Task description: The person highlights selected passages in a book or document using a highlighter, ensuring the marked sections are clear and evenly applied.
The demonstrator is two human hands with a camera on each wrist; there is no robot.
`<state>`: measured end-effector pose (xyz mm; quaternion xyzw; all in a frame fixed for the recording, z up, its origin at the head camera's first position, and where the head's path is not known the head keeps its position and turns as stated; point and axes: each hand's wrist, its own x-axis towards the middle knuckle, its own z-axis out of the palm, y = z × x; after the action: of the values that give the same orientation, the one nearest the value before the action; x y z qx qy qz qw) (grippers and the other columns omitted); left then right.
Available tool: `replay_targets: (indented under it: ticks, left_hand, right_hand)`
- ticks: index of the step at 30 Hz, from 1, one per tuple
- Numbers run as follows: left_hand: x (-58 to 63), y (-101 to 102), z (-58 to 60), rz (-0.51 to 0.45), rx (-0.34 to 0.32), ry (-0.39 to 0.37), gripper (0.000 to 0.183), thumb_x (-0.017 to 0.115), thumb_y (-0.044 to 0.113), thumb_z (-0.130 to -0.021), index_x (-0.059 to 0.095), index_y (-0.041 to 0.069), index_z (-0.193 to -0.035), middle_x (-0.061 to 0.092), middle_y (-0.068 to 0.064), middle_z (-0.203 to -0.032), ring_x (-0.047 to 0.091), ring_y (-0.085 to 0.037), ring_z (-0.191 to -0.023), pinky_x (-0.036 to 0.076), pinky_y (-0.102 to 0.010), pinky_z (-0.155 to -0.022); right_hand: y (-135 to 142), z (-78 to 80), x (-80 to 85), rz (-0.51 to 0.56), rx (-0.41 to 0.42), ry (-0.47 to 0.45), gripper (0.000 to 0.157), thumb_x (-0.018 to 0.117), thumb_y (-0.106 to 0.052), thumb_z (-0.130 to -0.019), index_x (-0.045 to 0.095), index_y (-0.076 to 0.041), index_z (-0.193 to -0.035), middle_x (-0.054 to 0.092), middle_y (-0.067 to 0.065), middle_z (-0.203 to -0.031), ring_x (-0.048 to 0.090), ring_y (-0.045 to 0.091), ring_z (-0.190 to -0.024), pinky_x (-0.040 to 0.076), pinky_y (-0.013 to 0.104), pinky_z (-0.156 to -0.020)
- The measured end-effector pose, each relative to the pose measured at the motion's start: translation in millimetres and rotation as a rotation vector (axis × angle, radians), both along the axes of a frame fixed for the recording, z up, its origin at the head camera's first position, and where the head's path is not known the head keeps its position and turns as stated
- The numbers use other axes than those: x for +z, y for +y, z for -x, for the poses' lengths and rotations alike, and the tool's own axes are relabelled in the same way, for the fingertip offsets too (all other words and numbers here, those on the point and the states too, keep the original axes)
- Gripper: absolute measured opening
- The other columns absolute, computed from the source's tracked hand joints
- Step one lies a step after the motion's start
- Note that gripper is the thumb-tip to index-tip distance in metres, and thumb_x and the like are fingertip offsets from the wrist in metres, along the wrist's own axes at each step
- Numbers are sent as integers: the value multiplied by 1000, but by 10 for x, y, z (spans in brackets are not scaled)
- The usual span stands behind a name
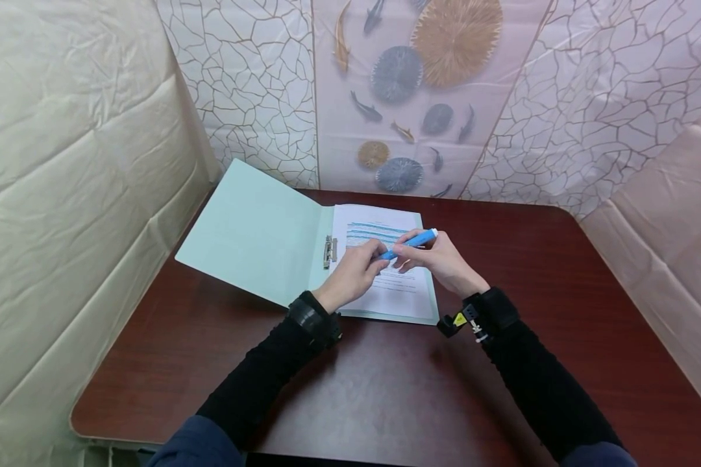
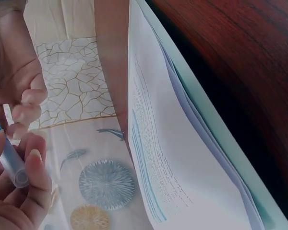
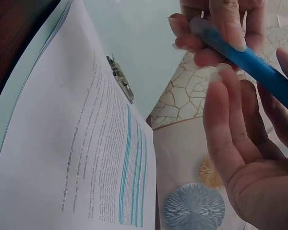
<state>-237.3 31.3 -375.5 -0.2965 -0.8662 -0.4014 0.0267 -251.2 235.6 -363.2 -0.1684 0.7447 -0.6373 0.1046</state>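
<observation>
A blue highlighter (image 1: 419,239) with a white end is held by both hands above the printed pages (image 1: 385,295). My left hand (image 1: 350,274) pinches its lower left end; in the left wrist view that pale, translucent end (image 2: 13,165) sticks out between thumb and fingers. Farther along the barrel (image 3: 261,72), my right hand (image 1: 446,264) holds it between thumb and fingers, the other fingers loosely bent. The pages lie in the right side of an opened pale green folder (image 1: 248,227), some lines marked in blue (image 3: 127,167). Whether a cap is on is hard to tell.
A metal clip (image 1: 330,251) sits by the folder's spine. The folder lies on a dark red-brown table (image 1: 537,272) with rounded corners. Patterned cloth (image 1: 257,78) hangs behind the table, and plain cream cloth (image 1: 70,162) hangs at the left.
</observation>
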Motion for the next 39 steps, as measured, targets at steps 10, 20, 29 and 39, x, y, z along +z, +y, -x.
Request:
replay_targets:
  ticks: [10, 20, 29, 39]
  left_hand:
    - [-28, 9, 22, 69, -64, -72, 33, 33, 26, -106, 48, 2, -122, 57, -10, -103, 51, -18, -87, 42, -25, -72]
    - [-23, 1, 36, 107, -38, -21, 26, 35, 28, -105, 51, 6, -104, 46, -2, -74, 39, -14, -60, 31, -20, -56]
    - [-42, -8, 43, 79, -18, 34, 23, 41, 28, -104, 53, 9, -100, 42, -1, -70, 37, -14, -57, 29, -20, -55]
    - [-69, -22, 30, 53, -15, 42, 22, 43, 27, -104, 54, 10, -99, 43, 0, -70, 38, -13, -56, 29, -20, -53]
  right_hand:
    - [-95, -29, 22, -14, -6, 45, 30, 72, -19, -87, 67, 2, -107, 73, 5, -96, 72, 29, -88, 57, 44, -83]
    - [-91, -20, 19, 53, 22, -7, 31, 71, -15, -87, 65, 7, -109, 74, 10, -93, 74, 24, -83, 57, 43, -84]
    - [-98, -30, 45, 95, 34, -63, 32, 69, -13, -88, 64, 8, -111, 74, 12, -98, 74, 25, -86, 55, 44, -87]
    - [-109, -37, 7, 144, 49, -119, 32, 66, -11, -91, 62, 9, -115, 74, 11, -102, 74, 24, -88, 55, 41, -88]
